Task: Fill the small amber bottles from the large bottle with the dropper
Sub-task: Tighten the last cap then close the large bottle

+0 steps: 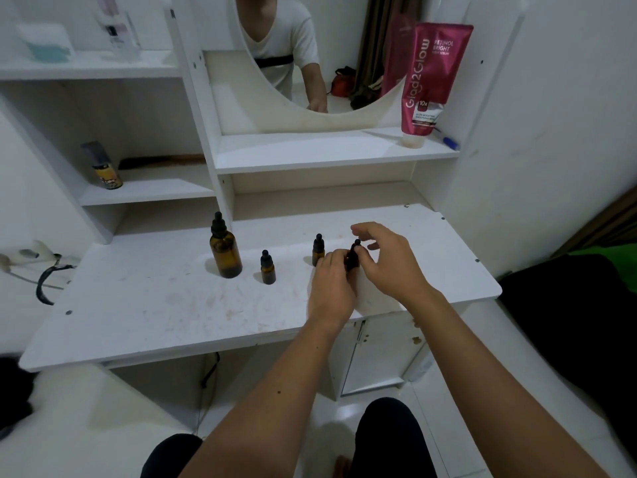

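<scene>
A large amber bottle (225,251) with a black dropper cap stands on the white table (165,305), left of centre. To its right stand two small amber bottles, one (268,269) nearer me and one (318,250) farther right, both capped. My left hand (331,288) grips a third small amber bottle (352,258), mostly hidden by my fingers. My right hand (386,260) pinches its black dropper cap (355,246) from above. A white cloth (370,298) lies under both hands.
A red tube (432,81) stands on the shelf below the round mirror (303,50). A small dark can (103,170) sits on the left shelf. A blue pen (450,141) lies behind the tube. Cables (44,281) hang at the table's left.
</scene>
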Motion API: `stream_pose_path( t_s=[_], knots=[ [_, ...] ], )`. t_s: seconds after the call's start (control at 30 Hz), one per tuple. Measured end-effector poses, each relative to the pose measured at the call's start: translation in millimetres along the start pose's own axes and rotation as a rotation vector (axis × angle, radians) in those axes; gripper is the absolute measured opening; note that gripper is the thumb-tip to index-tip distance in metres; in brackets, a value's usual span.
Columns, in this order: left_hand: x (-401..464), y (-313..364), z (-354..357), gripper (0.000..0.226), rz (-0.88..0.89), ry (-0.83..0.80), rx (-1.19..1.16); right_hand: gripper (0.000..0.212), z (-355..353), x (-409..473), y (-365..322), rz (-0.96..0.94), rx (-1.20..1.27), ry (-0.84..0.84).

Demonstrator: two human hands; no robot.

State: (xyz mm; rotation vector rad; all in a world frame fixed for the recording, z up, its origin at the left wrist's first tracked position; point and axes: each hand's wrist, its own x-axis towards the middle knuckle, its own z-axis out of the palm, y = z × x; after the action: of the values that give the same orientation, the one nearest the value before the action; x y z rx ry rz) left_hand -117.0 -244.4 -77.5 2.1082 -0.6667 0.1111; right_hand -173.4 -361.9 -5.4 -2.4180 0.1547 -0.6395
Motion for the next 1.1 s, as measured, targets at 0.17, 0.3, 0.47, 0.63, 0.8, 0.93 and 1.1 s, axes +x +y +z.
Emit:
stream_pose_path(
  t_s=[0.17, 0.3, 0.47, 0.63, 0.8, 0.93, 1.1],
  knots=[
    [-0.6, 0.7, -0.4, 0.022, -0.016, -0.002, -0.018, 0.044, 1.1, 3.5, 4.0, 0.049, -0.192, 0.005],
    [-1.2, 0.9, -1.1, 0.026, 0.001, 0.000, -0.006, 0.034, 0.6, 2.6, 3.5, 0.012, 0.025, 0.013],
    [-0.4, 1.0, -0.5, 0.023, -0.015, 0.009, 0.007, 0.031, 3.7, 6.8, 3.8, 0.093, -0.055, 0.032],
    [-1.2, 3.8, -2.3, 0.025, -0.005, 0.005, 0.009, 0.025, 3.4, 6.1, 3.0, 0.095, 0.047, 0.020],
    [-0.4, 5.5, -3.8, 0.022, -0.028, 0.012, 0.025, 0.024, 2.9, 6.0, 6.1, 0.113, 0.025, 0.014],
    [-1.5, 6.0, -2.5, 0.022, -0.025, 0.012, 0.019, 0.030, 0.8, 6.3, 6.4, 0.100, 0.042, 0.028],
    [-0.7, 5.8, -2.3, 0.024, -0.029, 0.010, 0.041, 0.031, 2.6, 5.9, 6.4, 0.060, 0.063, -0.039]
  ],
)
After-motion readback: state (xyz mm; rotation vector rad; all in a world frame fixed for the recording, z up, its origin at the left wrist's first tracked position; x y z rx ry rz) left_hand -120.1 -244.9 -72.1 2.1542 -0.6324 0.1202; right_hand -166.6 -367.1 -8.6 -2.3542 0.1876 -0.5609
